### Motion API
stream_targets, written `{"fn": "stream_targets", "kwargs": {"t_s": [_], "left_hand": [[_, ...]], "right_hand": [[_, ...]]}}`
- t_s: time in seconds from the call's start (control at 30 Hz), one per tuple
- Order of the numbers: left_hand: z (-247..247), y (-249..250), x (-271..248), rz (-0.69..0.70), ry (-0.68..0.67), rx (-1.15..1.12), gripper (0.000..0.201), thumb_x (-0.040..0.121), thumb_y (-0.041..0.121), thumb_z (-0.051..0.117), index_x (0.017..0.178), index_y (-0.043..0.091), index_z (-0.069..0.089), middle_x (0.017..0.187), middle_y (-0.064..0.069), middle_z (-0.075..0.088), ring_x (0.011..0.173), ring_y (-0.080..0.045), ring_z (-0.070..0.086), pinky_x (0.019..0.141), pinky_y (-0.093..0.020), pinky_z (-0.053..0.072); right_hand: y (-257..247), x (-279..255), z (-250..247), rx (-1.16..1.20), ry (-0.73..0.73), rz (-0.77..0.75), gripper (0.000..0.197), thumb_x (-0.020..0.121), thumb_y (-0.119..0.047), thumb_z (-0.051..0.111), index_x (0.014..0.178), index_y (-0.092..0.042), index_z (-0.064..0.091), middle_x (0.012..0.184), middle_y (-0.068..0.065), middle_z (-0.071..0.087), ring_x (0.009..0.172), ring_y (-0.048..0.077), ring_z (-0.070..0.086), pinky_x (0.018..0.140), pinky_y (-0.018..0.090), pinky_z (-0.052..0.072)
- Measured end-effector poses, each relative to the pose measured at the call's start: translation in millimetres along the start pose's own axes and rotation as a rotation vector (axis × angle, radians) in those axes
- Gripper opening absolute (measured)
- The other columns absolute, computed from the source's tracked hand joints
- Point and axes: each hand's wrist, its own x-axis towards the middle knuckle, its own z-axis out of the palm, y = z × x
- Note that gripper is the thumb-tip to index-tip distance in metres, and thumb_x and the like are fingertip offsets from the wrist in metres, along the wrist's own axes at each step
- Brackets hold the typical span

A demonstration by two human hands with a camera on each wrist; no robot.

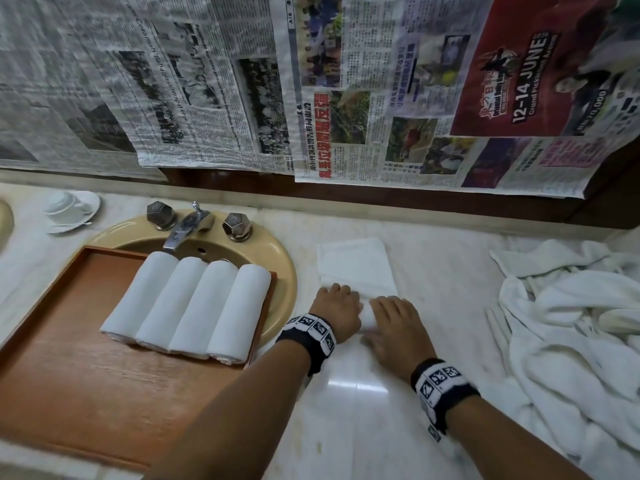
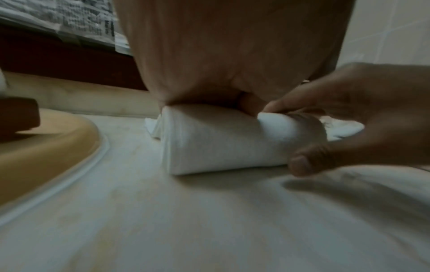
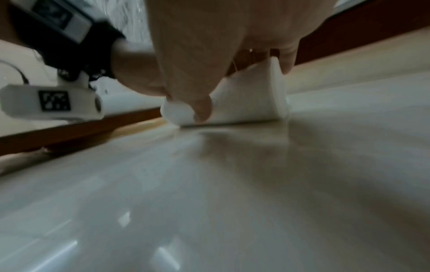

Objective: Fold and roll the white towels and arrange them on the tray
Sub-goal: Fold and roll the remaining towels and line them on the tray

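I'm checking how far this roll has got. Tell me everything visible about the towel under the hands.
The towel is plain white, soft terry-like cloth, folded into a narrow strip on the pale marble counter, right of the sink. Its near end is rolled into a tight cylinder lying on the counter; the far part lies flat, unrolled. The left hand and right hand rest on top of the roll, thumbs at its near side. Nothing else touches it.
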Motion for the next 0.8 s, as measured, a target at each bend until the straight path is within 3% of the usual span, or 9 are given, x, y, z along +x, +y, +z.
{"fn": "stream_targets", "kwargs": {"t_s": [0.07, 0.17, 0.27, 0.33, 0.4, 0.5, 0.6, 0.7, 0.8], "left_hand": [[2.1, 3.1, 1.0, -0.049, 0.034, 0.009, 0.036, 0.101, 0.030, 0.031, 0.114, 0.009, 0.057, 0.115, -0.012, 0.057, 0.106, -0.032, 0.050, 0.090, -0.045, 0.037], [9.7, 9.4, -9.8, -0.070, 0.136, 0.007, 0.040, 0.096, 0.033, 0.020, 0.102, 0.013, 0.053, 0.100, -0.011, 0.055, 0.089, -0.030, 0.048, 0.080, -0.045, 0.037], [20.8, 15.5, -33.4, -0.044, 0.247, -0.026, 0.021, 0.098, 0.028, 0.034, 0.100, 0.015, 0.051, 0.097, -0.007, 0.051, 0.084, -0.027, 0.044, 0.080, -0.047, 0.042], [27.9, 19.9, -53.7, 0.007, 0.222, -0.049, 0.024, 0.098, 0.033, 0.039, 0.110, 0.016, 0.052, 0.106, -0.005, 0.051, 0.095, -0.026, 0.046, 0.093, -0.050, 0.042], [32.1, 23.0, -73.3, 0.056, 0.187, -0.029, 0.029, 0.094, 0.037, 0.049, 0.114, 0.016, 0.051, 0.110, -0.003, 0.052, 0.101, -0.025, 0.047, 0.100, -0.050, 0.040], [35.8, 25.1, -93.2, 0.131, 0.133, -0.017, 0.025, 0.092, 0.032, 0.054, 0.110, 0.016, 0.052, 0.104, -0.003, 0.054, 0.092, -0.025, 0.050, 0.088, -0.043, 0.042], [34.2, 22.3, -102.2, 0.165, 0.084, -0.009, 0.023, 0.095, 0.029, 0.049, 0.112, 0.016, 0.054, 0.104, -0.003, 0.057, 0.093, -0.027, 0.053, 0.083, -0.042, 0.038], [22.2, 23.1, -95.5, 0.137, 0.033, 0.008, 0.024, 0.099, 0.030, 0.044, 0.115, 0.015, 0.055, 0.109, -0.004, 0.058, 0.099, -0.027, 0.052, 0.084, -0.044, 0.035], [13.1, 23.3, -76.4, 0.091, -0.003, 0.051, 0.026, 0.102, 0.030, 0.038, 0.114, 0.015, 0.056, 0.111, -0.005, 0.058, 0.103, -0.028, 0.049, 0.085, -0.044, 0.033]], "right_hand": [[0.8, -2.8, 5.4, 0.002, -0.043, 0.032, 0.054, 0.073, -0.027, 0.078, 0.122, -0.010, 0.060, 0.114, 0.005, 0.060, 0.105, 0.028, 0.057, 0.101, 0.044, 0.046], [-0.8, 1.7, -1.6, 0.006, -0.070, 0.039, 0.043, 0.072, -0.014, 0.073, 0.114, -0.016, 0.061, 0.106, -0.001, 0.060, 0.099, 0.025, 0.058, 0.097, 0.036, 0.045], [-1.5, 2.1, -11.3, 0.026, -0.195, -0.001, 0.047, 0.083, -0.022, 0.066, 0.129, -0.017, 0.055, 0.122, -0.001, 0.059, 0.114, 0.023, 0.053, 0.103, 0.033, 0.040], [-2.9, -1.5, -20.7, 0.049, -0.304, -0.008, 0.049, 0.092, -0.035, 0.059, 0.137, -0.017, 0.049, 0.131, 0.000, 0.055, 0.120, 0.022, 0.048, 0.104, 0.033, 0.038], [-8.0, -6.8, -33.9, 0.062, -0.425, -0.014, 0.049, 0.096, -0.054, 0.050, 0.130, -0.018, 0.052, 0.126, 0.001, 0.057, 0.116, 0.022, 0.050, 0.099, 0.036, 0.040], [-16.6, -16.8, -48.2, 0.097, -0.627, -0.021, 0.041, 0.095, -0.057, 0.046, 0.110, -0.020, 0.055, 0.111, 0.001, 0.062, 0.105, 0.022, 0.052, 0.098, 0.038, 0.036], [-24.7, -25.2, -49.7, 0.215, -0.729, 0.048, 0.030, 0.097, -0.047, 0.047, 0.111, -0.021, 0.053, 0.111, -0.001, 0.061, 0.106, 0.019, 0.050, 0.101, 0.040, 0.031], [-32.2, -44.1, -38.6, 0.202, -0.484, 0.084, 0.038, 0.099, -0.044, 0.045, 0.128, -0.021, 0.052, 0.122, -0.001, 0.053, 0.114, 0.020, 0.046, 0.100, 0.039, 0.035], [-44.2, -70.2, -30.9, 0.052, -0.094, 0.035, 0.040, 0.091, -0.039, 0.050, 0.119, -0.014, 0.061, 0.110, 0.002, 0.059, 0.098, 0.024, 0.057, 0.086, 0.037, 0.051]]}}
